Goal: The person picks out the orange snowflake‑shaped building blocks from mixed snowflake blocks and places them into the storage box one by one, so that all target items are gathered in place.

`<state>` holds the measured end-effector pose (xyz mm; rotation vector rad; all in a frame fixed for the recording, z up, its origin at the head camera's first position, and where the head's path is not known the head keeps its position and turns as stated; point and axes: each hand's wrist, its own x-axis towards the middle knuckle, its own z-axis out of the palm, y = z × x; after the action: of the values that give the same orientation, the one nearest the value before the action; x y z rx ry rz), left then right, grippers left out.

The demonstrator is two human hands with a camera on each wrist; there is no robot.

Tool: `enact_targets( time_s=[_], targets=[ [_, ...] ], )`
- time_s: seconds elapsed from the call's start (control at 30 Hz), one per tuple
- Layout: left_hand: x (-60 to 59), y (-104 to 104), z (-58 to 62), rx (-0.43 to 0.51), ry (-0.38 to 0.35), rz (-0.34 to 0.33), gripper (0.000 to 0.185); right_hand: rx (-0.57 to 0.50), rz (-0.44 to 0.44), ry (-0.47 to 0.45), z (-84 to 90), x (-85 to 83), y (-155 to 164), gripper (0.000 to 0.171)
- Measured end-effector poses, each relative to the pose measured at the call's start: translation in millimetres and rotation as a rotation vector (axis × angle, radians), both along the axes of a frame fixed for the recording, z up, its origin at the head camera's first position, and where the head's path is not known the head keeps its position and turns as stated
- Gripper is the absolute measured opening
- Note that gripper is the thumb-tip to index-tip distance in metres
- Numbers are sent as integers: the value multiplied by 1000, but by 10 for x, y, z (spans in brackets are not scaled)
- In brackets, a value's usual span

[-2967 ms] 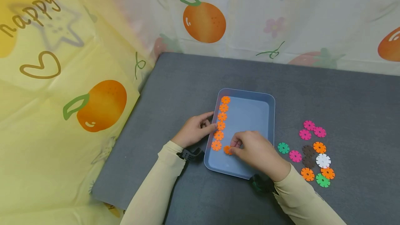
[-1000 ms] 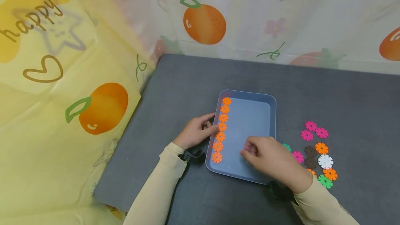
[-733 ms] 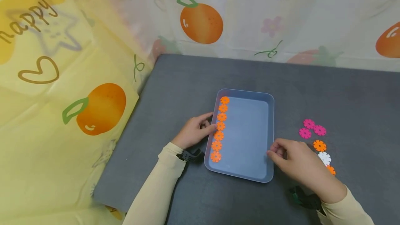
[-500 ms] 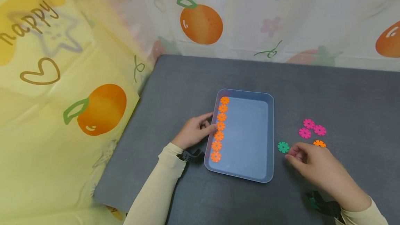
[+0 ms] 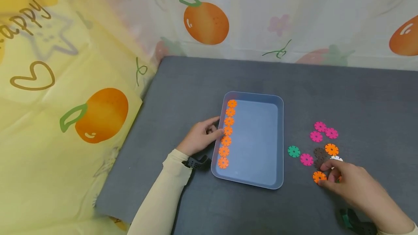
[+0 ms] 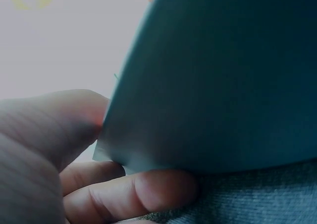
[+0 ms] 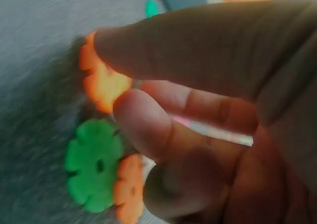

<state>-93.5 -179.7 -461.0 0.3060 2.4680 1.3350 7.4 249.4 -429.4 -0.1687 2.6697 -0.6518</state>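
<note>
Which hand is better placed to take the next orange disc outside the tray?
Right, I'd judge. The right hand has its thumb at an orange disc outside the tray. The left hand has its grip on the tray's opposite wall, farther from that disc.

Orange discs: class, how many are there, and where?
10. Seven orange discs line the left side of the blue tray; one lies beyond the white disc, one at the right hand, one against the bright-green disc, partly hidden. That hand may hide more.
</note>
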Motion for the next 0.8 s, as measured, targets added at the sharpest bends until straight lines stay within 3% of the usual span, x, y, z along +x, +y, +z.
enact_targets(
  time_s=[0.43,0.8],
  targets=[
    [-14,-4,24,11,8,3,58,2,76,12,-72,-76,-27,32],
    [1,11,-3,4,7,-3,57,-45,142,232,-18,-70,-142,33]
  ],
)
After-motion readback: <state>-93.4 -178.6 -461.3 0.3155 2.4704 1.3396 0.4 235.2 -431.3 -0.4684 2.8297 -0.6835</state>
